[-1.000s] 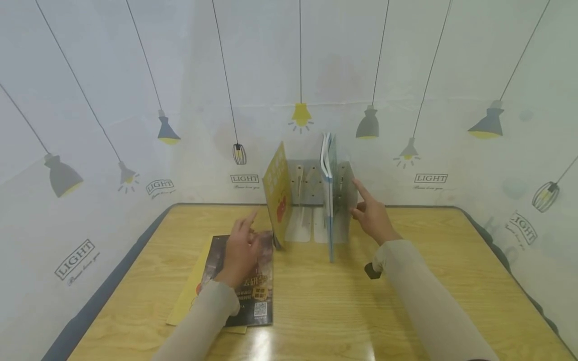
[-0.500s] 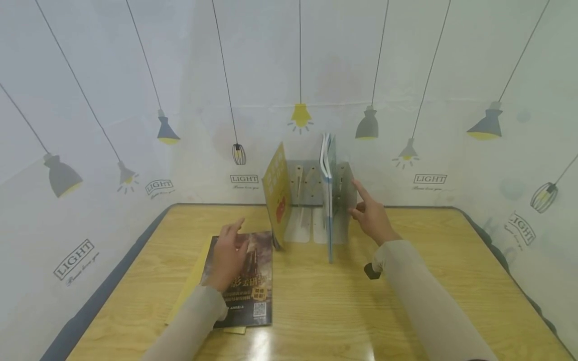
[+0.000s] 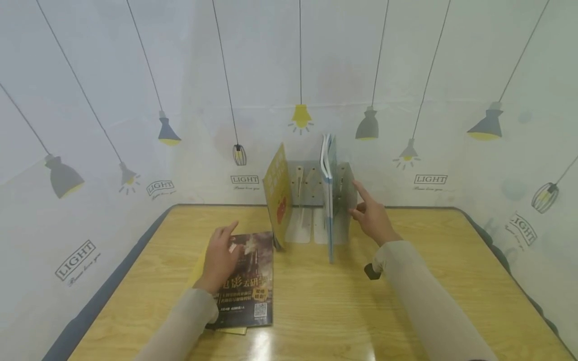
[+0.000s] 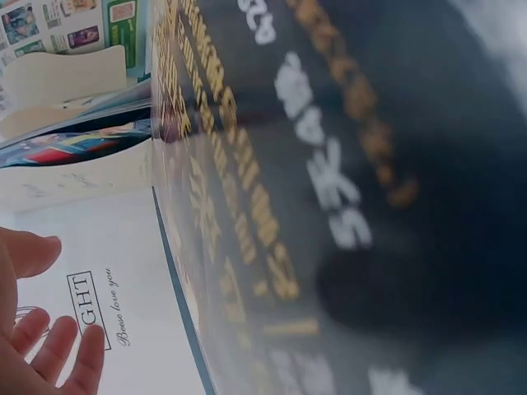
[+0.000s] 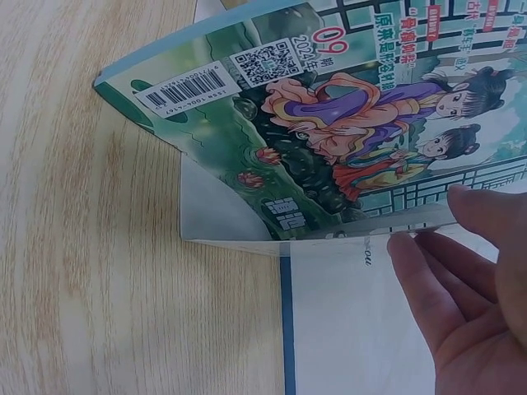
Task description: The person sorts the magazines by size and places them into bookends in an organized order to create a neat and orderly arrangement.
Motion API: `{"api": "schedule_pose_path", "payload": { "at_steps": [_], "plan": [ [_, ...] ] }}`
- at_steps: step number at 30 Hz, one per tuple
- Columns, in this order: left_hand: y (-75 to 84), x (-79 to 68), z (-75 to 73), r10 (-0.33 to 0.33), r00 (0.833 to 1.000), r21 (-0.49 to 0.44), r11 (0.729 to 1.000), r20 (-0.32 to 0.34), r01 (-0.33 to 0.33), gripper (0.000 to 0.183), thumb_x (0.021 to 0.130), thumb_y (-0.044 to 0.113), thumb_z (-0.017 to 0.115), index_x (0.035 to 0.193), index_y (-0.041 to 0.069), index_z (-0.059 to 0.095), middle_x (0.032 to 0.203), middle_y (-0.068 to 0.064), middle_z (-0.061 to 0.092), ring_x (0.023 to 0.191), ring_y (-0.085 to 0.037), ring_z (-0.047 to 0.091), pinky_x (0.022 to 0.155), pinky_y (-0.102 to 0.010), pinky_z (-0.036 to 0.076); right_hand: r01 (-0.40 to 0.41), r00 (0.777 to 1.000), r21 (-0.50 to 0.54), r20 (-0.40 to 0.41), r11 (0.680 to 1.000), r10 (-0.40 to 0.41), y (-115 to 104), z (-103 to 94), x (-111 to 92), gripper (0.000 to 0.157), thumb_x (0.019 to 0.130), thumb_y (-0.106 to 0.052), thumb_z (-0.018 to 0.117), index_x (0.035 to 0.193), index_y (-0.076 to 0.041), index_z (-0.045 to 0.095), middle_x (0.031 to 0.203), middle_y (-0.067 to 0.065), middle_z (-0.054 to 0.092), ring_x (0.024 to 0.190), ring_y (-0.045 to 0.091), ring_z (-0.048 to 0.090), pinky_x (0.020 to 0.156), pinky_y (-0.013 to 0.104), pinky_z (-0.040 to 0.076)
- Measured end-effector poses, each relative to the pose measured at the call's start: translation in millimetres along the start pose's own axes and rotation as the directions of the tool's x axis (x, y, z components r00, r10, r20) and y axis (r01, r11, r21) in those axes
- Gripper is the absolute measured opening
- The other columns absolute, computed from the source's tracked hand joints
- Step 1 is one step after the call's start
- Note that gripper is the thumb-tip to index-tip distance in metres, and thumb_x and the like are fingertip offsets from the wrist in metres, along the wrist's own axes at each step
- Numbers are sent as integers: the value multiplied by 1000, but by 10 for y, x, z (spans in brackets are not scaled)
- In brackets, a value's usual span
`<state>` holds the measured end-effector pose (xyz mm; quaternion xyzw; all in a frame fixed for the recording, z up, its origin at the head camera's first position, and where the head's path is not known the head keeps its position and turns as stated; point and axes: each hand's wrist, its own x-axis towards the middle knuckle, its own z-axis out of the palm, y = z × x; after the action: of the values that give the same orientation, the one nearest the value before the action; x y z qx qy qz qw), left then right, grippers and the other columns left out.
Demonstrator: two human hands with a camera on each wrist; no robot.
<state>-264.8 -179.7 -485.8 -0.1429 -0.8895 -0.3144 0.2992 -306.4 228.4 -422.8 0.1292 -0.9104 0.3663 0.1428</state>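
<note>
A grey metal book stand (image 3: pixel 311 193) stands against the back wall. A yellow book (image 3: pixel 277 195) leans upright at its left end. Nearer its right end stands a thin magazine (image 3: pixel 328 200), whose illustrated cover (image 5: pixel 362 123) shows in the right wrist view. My right hand (image 3: pixel 374 216) pinches the edge of the stand's right side panel (image 5: pixel 222 222) between thumb and fingers. Over the left part of a dark booklet (image 3: pixel 253 291), which lies flat, is my left hand (image 3: pixel 220 258), its fingers loosely extended and holding nothing. Whether it touches the booklet, I cannot tell.
Beneath the dark booklet a yellow book (image 3: pixel 196 271) sticks out at the left and front. All this is on a wooden table (image 3: pixel 325 306), bordered at the back and sides by a white wall (image 3: pixel 198 125) printed with lamps.
My left hand has moved left and slightly toward me from near the upright yellow book, uncovering more of the dark booklet. The right hand stays at the stand's side panel.
</note>
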Motion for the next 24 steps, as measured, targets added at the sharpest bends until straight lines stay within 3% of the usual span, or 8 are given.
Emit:
{"api": "schedule_pose_path", "payload": {
  "at_steps": [3,8,13,17,24],
  "plan": [
    [-27,8,-20,-5,1000,31,999,21,4,71,75,4,82,138,11,52,113,-14,56,93,-31,57,80,-47,51,-8,1000,-6,2,1000,8,1,-3,10,85,93,-8,65,157,-30,14,92,18,70,76,27,66,70,45,54],
    [-33,5,-68,-115,987,72,992,113,107,71,77,8,81,140,14,50,124,-15,52,109,-36,51,90,-54,48,-15,1000,-1,7,1000,15,0,-10,15,85,93,-8,65,157,-31,14,94,19,70,78,29,66,72,46,54],
    [-8,16,-108,-228,955,117,971,189,208,73,79,12,80,143,13,46,135,-19,46,122,-41,44,99,-59,41,-23,1000,5,6,1000,23,3,-11,12,85,93,-8,65,157,-31,14,96,20,70,79,30,66,72,46,54],
    [-14,22,-142,-294,928,165,951,231,260,76,79,16,80,145,13,43,140,-20,42,125,-44,40,97,-63,40,-20,1000,2,6,1000,20,-5,-12,9,85,94,-8,65,157,-31,14,95,20,70,80,30,66,73,47,54],
    [-86,-3,-222,-353,880,234,929,318,288,86,76,21,83,149,16,37,147,-23,32,127,-49,34,93,-70,38,-21,1000,0,1,1000,21,-12,1,6,84,93,-8,65,157,-31,15,94,18,71,79,29,66,73,46,54]
  ]
}}
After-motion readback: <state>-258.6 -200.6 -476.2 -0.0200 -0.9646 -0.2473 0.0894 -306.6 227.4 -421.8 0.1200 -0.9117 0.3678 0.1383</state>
